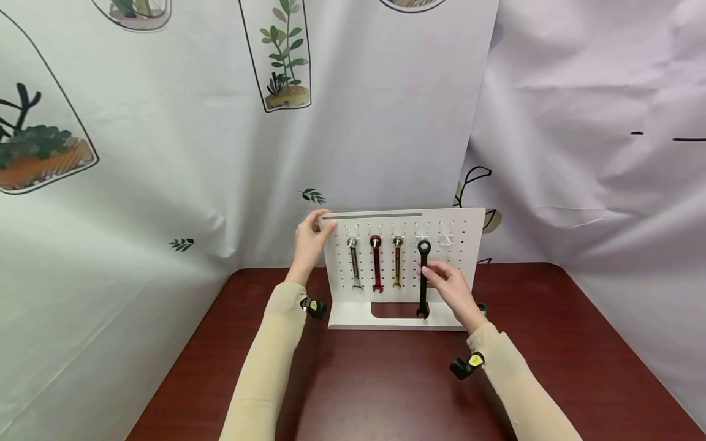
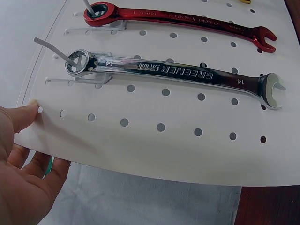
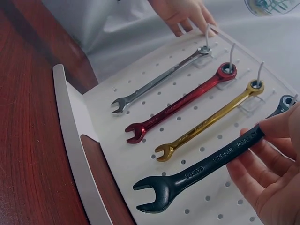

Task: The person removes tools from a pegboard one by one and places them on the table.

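Note:
My left hand (image 1: 310,244) grips the upper left corner of a white pegboard stand (image 1: 408,214), thumb on the front face and fingers behind the edge. A black combination wrench (image 1: 423,278) is pinched in my right hand (image 1: 449,288), its ring end up beside a hook and its open end down. In the right wrist view the ring of this black wrench (image 3: 201,171) is right at the hook's tip. To its left hang a gold wrench (image 1: 397,263), a red wrench (image 1: 377,263) and a silver wrench (image 2: 173,70), each by its ring on a hook.
A bare clear hook (image 1: 446,237) sits at the board's right side. The stand's base (image 1: 353,315) rests on a dark red wooden table (image 1: 386,380). Behind it hangs a pale curtain (image 1: 386,153) with plant prints.

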A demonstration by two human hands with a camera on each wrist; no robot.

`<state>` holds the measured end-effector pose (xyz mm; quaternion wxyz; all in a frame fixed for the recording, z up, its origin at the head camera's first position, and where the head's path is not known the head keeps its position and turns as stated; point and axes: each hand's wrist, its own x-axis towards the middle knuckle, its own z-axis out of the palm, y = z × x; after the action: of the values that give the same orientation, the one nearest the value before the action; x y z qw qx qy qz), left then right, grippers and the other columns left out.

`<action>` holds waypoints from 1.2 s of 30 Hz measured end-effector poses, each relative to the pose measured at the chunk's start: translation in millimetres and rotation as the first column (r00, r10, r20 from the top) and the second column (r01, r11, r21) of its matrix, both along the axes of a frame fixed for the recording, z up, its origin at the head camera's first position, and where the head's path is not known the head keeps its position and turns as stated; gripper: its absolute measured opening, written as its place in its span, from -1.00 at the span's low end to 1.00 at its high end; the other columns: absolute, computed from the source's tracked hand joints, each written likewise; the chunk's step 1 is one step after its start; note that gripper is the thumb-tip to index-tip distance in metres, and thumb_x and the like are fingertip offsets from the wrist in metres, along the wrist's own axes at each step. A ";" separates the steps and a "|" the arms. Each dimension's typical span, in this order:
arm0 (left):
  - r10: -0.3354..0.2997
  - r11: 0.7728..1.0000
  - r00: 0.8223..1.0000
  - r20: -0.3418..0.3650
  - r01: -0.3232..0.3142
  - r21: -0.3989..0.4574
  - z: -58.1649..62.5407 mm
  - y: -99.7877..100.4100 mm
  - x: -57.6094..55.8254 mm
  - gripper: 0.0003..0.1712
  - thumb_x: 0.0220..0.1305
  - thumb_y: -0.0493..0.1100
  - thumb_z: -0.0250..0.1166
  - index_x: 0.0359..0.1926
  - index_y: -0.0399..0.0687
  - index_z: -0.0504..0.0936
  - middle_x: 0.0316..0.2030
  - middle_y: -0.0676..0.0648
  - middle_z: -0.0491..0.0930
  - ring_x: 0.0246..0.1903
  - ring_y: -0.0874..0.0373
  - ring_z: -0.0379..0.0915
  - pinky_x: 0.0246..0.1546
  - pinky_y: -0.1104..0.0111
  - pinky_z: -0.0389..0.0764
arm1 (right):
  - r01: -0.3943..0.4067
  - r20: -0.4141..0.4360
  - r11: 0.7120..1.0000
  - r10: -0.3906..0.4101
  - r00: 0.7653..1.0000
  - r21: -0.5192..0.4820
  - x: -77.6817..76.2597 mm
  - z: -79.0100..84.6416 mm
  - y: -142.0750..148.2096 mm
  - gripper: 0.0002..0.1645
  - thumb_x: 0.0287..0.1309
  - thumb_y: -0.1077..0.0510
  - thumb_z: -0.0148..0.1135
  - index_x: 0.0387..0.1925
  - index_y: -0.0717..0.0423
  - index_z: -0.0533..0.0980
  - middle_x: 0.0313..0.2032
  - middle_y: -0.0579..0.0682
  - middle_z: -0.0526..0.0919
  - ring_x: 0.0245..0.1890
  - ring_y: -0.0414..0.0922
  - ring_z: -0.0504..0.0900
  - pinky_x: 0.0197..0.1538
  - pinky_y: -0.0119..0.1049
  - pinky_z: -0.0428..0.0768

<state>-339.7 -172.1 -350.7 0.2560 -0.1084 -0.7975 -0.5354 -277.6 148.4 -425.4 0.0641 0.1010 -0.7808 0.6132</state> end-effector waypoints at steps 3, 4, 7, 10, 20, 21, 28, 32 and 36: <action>0.004 1.000 1.000 0.002 -0.004 -0.001 -0.6 0.1 -0.2 -0.55 0.38 -0.04 0.36 0.21 -0.09 0.59 -0.10 -0.17 0.66 -0.19 -0.02 0.58 -0.28 0.14 0.58 | 0.011 0.012 1.000 -0.011 1.000 0.014 2.6 2.8 0.5 -0.47 0.46 -0.01 0.17 0.22 0.33 0.50 0.10 0.28 0.63 0.09 0.09 0.59 0.12 -0.05 0.58; 0.005 1.000 1.000 0.002 -0.005 -0.002 -0.6 0.1 -0.2 -0.56 0.38 -0.04 0.36 0.20 -0.08 0.59 -0.10 -0.17 0.66 -0.19 -0.02 0.57 -0.28 0.14 0.58 | 0.010 0.010 1.000 -0.010 1.000 0.020 3.6 4.1 0.7 -0.46 0.47 -0.01 0.16 0.22 0.34 0.49 0.11 0.28 0.62 0.09 0.10 0.59 0.13 -0.02 0.57; 0.005 1.000 1.000 0.002 -0.005 -0.002 -0.5 0.1 -0.1 -0.55 0.38 -0.04 0.36 0.21 -0.09 0.59 -0.10 -0.18 0.66 -0.19 -0.02 0.57 -0.28 0.14 0.58 | 0.014 0.013 1.000 -0.014 1.000 0.008 7.0 8.3 1.3 -0.46 0.45 -0.01 0.18 0.22 0.33 0.50 0.12 0.28 0.60 0.09 0.13 0.58 0.16 0.05 0.54; 0.001 1.000 1.000 0.008 -0.001 0.000 -0.3 -0.1 0.4 -0.54 0.38 -0.05 0.35 0.21 -0.13 0.58 -0.10 -0.18 0.66 -0.20 -0.02 0.57 -0.28 0.15 0.57 | 0.001 0.004 1.000 -0.001 1.000 -0.005 10.2 11.9 1.9 -0.48 0.45 0.01 0.20 0.20 0.34 0.51 0.12 0.29 0.61 0.11 0.12 0.57 0.16 0.09 0.53; -0.011 1.000 1.000 -0.002 0.011 0.013 1.1 0.0 0.2 -0.54 0.38 -0.07 0.36 0.20 -0.18 0.58 -0.13 -0.20 0.66 -0.21 -0.05 0.58 -0.30 0.13 0.58 | 0.014 -0.043 1.000 -0.014 0.999 0.002 21.7 28.0 3.3 -0.51 0.43 0.02 0.22 0.17 0.32 0.54 0.03 0.24 0.69 -0.01 -0.04 0.63 0.04 -0.19 0.58; -0.010 1.000 1.000 -0.003 0.010 0.012 1.4 0.4 0.5 -0.54 0.38 -0.07 0.36 0.21 -0.18 0.58 -0.13 -0.20 0.66 -0.21 -0.05 0.58 -0.30 0.13 0.58 | 0.015 -0.050 1.000 -0.016 0.999 -0.005 23.0 29.9 3.6 -0.52 0.43 0.02 0.22 0.16 0.32 0.55 0.02 0.24 0.69 -0.03 -0.09 0.64 0.03 -0.23 0.59; -0.008 1.000 1.000 -0.003 0.008 -0.005 0.7 -1.0 0.1 -0.54 0.39 -0.05 0.35 0.22 -0.16 0.57 -0.09 -0.20 0.66 -0.19 -0.03 0.58 -0.29 0.19 0.58 | -0.001 -0.106 0.996 -0.008 0.994 -0.084 29.9 38.7 6.7 -0.57 0.42 0.08 0.24 0.08 0.38 0.57 -0.02 0.25 0.70 -0.10 -0.30 0.65 -0.04 -0.33 0.61; 0.004 1.000 1.000 -0.009 -0.004 -0.002 -0.3 -2.7 -0.1 -0.56 0.39 -0.07 0.35 0.20 -0.15 0.58 -0.11 -0.20 0.66 -0.21 -0.03 0.58 -0.31 0.19 0.57 | 0.004 -0.128 0.993 -0.019 0.992 -0.115 34.2 45.4 10.9 -0.55 0.43 0.08 0.22 0.04 0.44 0.56 -0.11 0.07 0.75 -0.08 -0.25 0.66 -0.03 -0.29 0.61; -0.010 1.000 1.000 -0.003 0.010 -0.001 -0.7 -1.1 -1.8 -0.55 0.39 -0.07 0.35 0.21 -0.15 0.57 -0.11 -0.20 0.66 -0.21 -0.03 0.57 -0.32 0.19 0.55 | 0.021 -0.143 0.988 -0.043 0.989 -0.152 41.5 53.3 18.5 -0.55 0.44 0.09 0.21 0.05 0.47 0.54 -0.20 -0.18 0.75 -0.10 -0.22 0.68 -0.05 -0.33 0.60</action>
<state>-341.4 -173.3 -351.4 0.2544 -0.1132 -0.7968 -0.5362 -236.1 167.0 -372.1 0.1383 0.1281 -0.7271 0.6602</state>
